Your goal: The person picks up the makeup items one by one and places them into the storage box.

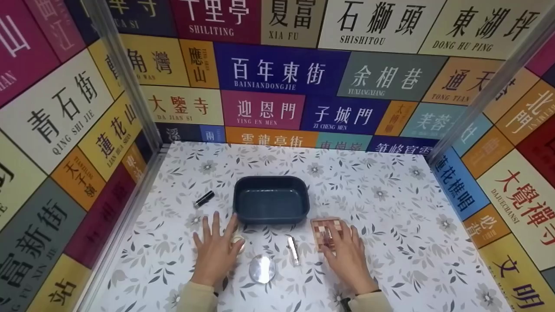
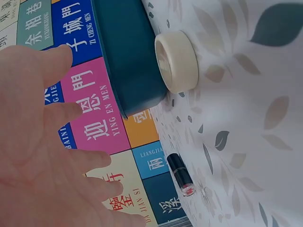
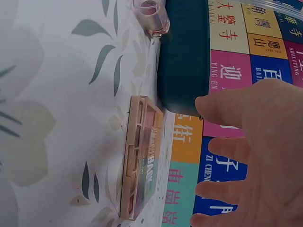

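Observation:
My left hand [image 1: 216,253] is spread with straight fingers over a cream-coloured ring [image 2: 182,61], which looks like a roll of tape and is mostly hidden from above. In the left wrist view the hand holds nothing. Over an eyeshadow palette [image 1: 321,232] with checkered pans hovers my right hand [image 1: 349,255]; the right wrist view shows its fingers apart from the palette [image 3: 142,161]. Between the hands lie a slim tube [image 1: 294,250], clear-cased in the right wrist view, and a shiny round disc [image 1: 262,268]. A dark teal rectangular dish [image 1: 271,220] stands just beyond.
A small black tube with a clear end [image 1: 204,199], lipstick-like, lies left of the dish. The table [image 1: 368,173] has a leaf-patterned white cover. Walls of colourful sign panels [image 1: 282,69] enclose its back and sides, with clear corner strips.

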`<state>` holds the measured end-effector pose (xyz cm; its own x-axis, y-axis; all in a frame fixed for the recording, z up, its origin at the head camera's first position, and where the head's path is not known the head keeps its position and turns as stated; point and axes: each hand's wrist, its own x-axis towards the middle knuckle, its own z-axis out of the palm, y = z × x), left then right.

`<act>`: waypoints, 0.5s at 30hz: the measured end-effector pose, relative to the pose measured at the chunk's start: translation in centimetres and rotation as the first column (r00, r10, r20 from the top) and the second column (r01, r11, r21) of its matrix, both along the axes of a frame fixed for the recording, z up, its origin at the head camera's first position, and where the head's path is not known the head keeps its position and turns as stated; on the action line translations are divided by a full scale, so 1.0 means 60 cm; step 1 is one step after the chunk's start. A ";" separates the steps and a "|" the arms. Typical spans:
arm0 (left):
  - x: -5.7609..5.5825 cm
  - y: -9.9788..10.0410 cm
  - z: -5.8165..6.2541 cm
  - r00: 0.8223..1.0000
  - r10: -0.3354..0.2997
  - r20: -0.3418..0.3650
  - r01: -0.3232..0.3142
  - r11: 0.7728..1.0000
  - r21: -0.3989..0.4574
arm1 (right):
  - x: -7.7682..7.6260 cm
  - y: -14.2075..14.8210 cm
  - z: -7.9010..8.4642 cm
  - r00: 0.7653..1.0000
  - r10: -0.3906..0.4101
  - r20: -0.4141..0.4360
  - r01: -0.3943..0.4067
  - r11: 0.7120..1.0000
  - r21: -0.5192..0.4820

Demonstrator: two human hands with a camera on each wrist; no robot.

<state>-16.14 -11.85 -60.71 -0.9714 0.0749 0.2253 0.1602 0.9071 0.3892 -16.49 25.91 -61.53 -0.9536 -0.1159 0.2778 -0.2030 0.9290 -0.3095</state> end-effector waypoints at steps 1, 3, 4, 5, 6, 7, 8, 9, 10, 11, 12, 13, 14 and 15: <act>-0.001 0.000 -0.001 1.000 0.003 -0.004 -0.003 1.000 -0.002 | -0.001 0.001 -0.002 1.000 0.001 0.006 -0.001 1.000 0.001; -0.002 0.000 -0.003 1.000 0.003 -0.004 -0.003 1.000 -0.002 | -0.005 0.001 -0.005 1.000 0.006 0.016 -0.006 1.000 0.001; -0.003 0.000 -0.004 1.000 0.001 -0.002 -0.001 1.000 -0.002 | -0.007 0.001 -0.006 1.000 0.008 0.019 -0.008 1.000 0.001; -0.005 0.000 -0.004 1.000 0.001 0.002 -0.001 1.000 -0.005 | -0.009 0.000 -0.008 1.000 0.009 0.022 -0.009 1.000 0.003; -0.007 0.000 -0.005 1.000 -0.002 0.005 0.002 1.000 -0.007 | -0.011 0.000 -0.009 1.000 0.009 0.027 -0.009 1.000 0.005; -0.009 0.000 -0.005 1.000 -0.006 0.006 0.006 1.000 -0.012 | -0.014 0.000 -0.009 1.000 0.007 0.031 -0.007 1.000 0.005; -0.013 0.001 -0.005 1.000 -0.012 0.004 0.012 1.000 -0.014 | -0.017 0.000 -0.010 0.999 0.005 0.038 -0.005 1.000 0.006; -0.017 0.002 -0.004 1.000 -0.019 0.005 0.019 1.000 -0.013 | -0.020 0.000 -0.011 0.999 0.001 0.047 -0.002 1.000 0.008; -0.022 0.003 -0.004 1.000 -0.026 0.002 0.026 1.000 -0.012 | -0.023 0.000 -0.012 0.998 -0.003 0.060 0.002 1.000 0.011; -0.027 0.004 -0.003 0.999 -0.034 0.000 0.034 0.999 -0.013 | -0.026 0.001 -0.012 0.997 -0.008 0.074 0.007 1.000 0.013; -0.033 0.006 -0.003 0.999 -0.039 -0.002 0.039 0.999 -0.013 | -0.029 0.001 -0.013 0.996 -0.015 0.088 0.013 1.000 0.015; -0.038 0.007 -0.002 0.999 -0.043 -0.001 0.043 0.999 -0.016 | -0.031 0.002 -0.014 0.995 -0.019 0.100 0.017 1.000 0.017; -0.044 0.007 -0.002 0.999 -0.047 0.000 0.047 0.999 -0.015 | -0.033 0.002 -0.015 0.993 -0.023 0.113 0.021 1.000 0.018; -0.050 0.008 -0.002 0.999 -0.050 0.004 0.050 0.999 -0.018 | -0.035 0.001 -0.017 0.992 -0.027 0.121 0.025 0.999 0.021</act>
